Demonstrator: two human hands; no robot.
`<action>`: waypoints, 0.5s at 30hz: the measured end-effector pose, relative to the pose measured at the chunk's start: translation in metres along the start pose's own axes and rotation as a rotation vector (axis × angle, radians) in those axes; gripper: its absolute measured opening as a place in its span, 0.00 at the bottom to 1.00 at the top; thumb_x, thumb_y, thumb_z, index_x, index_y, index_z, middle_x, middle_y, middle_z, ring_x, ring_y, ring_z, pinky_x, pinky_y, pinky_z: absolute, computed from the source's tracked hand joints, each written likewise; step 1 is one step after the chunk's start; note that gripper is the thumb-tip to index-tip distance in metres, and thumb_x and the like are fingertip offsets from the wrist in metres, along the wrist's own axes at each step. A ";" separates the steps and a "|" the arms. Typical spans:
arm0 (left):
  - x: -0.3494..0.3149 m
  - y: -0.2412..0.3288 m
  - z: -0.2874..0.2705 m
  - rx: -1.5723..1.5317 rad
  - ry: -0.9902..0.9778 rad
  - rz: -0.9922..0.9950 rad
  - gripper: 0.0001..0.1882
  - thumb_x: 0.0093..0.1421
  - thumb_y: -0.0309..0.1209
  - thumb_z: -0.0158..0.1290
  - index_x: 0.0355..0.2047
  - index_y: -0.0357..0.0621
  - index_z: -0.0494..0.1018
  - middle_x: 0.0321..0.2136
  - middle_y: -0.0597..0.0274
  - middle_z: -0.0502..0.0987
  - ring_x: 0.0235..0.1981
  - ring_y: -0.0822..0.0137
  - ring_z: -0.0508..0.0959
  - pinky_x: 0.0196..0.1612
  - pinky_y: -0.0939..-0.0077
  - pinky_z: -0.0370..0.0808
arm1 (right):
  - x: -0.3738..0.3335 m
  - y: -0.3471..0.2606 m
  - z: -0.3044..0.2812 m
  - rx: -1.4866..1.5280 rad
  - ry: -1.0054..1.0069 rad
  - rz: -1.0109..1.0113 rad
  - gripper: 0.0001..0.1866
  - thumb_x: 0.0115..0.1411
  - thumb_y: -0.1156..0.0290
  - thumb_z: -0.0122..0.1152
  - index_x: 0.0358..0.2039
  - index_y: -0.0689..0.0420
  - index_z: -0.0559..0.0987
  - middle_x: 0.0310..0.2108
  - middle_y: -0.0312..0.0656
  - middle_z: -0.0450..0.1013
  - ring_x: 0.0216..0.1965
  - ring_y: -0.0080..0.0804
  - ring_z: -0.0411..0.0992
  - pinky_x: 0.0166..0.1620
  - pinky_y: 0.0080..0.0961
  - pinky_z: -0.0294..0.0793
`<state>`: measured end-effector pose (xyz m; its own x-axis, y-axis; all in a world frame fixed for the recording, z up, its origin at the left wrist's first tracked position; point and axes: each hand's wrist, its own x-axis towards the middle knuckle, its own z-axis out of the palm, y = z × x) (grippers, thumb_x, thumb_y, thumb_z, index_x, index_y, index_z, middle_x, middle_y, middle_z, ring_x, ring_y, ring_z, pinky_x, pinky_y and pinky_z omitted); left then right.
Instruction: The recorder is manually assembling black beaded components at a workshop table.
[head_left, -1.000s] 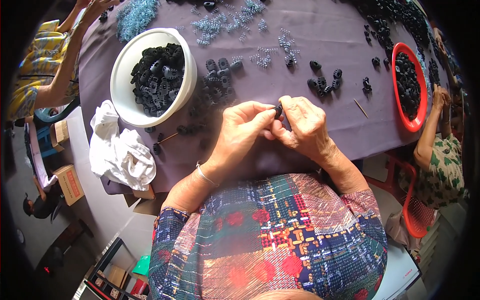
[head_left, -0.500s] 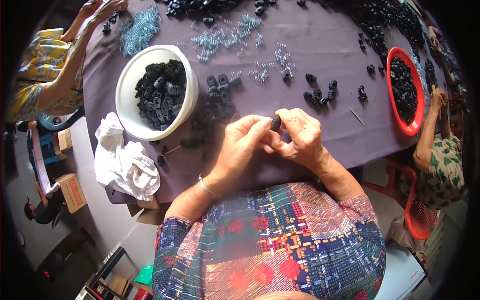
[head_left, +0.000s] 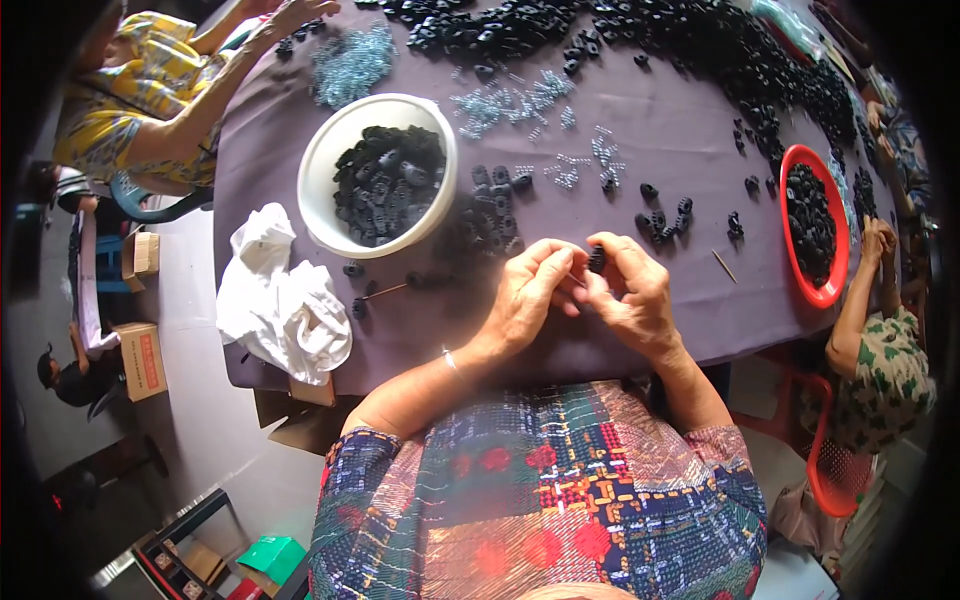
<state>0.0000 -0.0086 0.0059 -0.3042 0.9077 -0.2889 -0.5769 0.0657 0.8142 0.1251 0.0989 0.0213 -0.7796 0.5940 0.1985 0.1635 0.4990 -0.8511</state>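
Above the near part of the table my two hands are close together. My right hand (head_left: pixel 638 298) pinches a small ribbed black plastic piece, apparently a cord lock (head_left: pixel 597 259), between thumb and fingers. Beside it, my left hand (head_left: pixel 528 296) has thumb and forefinger pressed together, their tips next to the piece; whatever they hold is hidden. Beyond my hands lie small metal springs (head_left: pixel 566 172) and a loose cluster of black pieces (head_left: pixel 660 226). More black pieces (head_left: pixel 490 198) stand grouped to the left of these, partly in blur.
A white bowl (head_left: pixel 312 215) of black pieces stands left, near a crumpled white cloth (head_left: pixel 285 305). At right is a red basin (head_left: pixel 836 285) of black parts. Springs (head_left: pixel 352 66) and black parts (head_left: pixel 760 95) are heaped farther off. Two thin sticks (head_left: pixel 724 266) (head_left: pixel 388 291) lie about. Co-workers sit at both sides.
The view has shifted, so the table things appear farther right and slightly lower. My hands stay together; the black piece now stands upright in my right fingers, with my left fingertips slightly apart from it.
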 end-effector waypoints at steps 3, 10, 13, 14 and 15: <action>0.001 -0.002 0.003 0.053 0.000 0.001 0.12 0.66 0.32 0.43 0.43 0.37 0.69 0.32 0.61 0.76 0.29 0.74 0.76 0.29 0.81 0.75 | 0.004 -0.006 -0.007 -0.036 -0.010 0.079 0.20 0.47 0.80 0.61 0.44 0.64 0.73 0.31 0.43 0.72 0.24 0.26 0.69 0.29 0.22 0.71; 0.007 -0.015 -0.001 0.420 -0.005 0.226 0.09 0.59 0.28 0.48 0.38 0.36 0.69 0.25 0.65 0.74 0.24 0.75 0.75 0.24 0.81 0.73 | 0.067 -0.056 0.026 0.131 -0.196 -0.213 0.19 0.52 0.80 0.58 0.46 0.64 0.72 0.24 0.32 0.67 0.25 0.14 0.64 0.28 0.13 0.66; 0.002 -0.012 0.000 0.309 -0.007 0.147 0.09 0.57 0.26 0.48 0.36 0.33 0.72 0.24 0.61 0.76 0.23 0.73 0.76 0.24 0.80 0.74 | 0.093 -0.075 0.051 0.251 -0.181 -0.197 0.21 0.56 0.80 0.57 0.52 0.63 0.70 0.34 0.39 0.75 0.33 0.17 0.71 0.36 0.16 0.74; 0.003 -0.013 0.000 0.297 -0.051 0.124 0.10 0.56 0.25 0.48 0.35 0.32 0.72 0.23 0.60 0.77 0.23 0.73 0.76 0.24 0.79 0.74 | 0.095 -0.077 0.052 0.277 -0.168 -0.173 0.21 0.56 0.81 0.56 0.52 0.62 0.69 0.35 0.39 0.75 0.34 0.18 0.72 0.38 0.17 0.74; 0.003 -0.014 0.001 0.274 -0.052 0.135 0.09 0.56 0.26 0.49 0.34 0.30 0.73 0.22 0.58 0.77 0.22 0.72 0.76 0.24 0.78 0.74 | 0.095 -0.078 0.053 0.302 -0.155 -0.146 0.22 0.57 0.81 0.56 0.53 0.62 0.69 0.37 0.40 0.75 0.36 0.18 0.73 0.40 0.17 0.75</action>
<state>0.0085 -0.0065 -0.0058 -0.3207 0.9355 -0.1484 -0.3055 0.0462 0.9511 0.0062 0.0832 0.0804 -0.8674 0.4166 0.2721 -0.1240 0.3486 -0.9290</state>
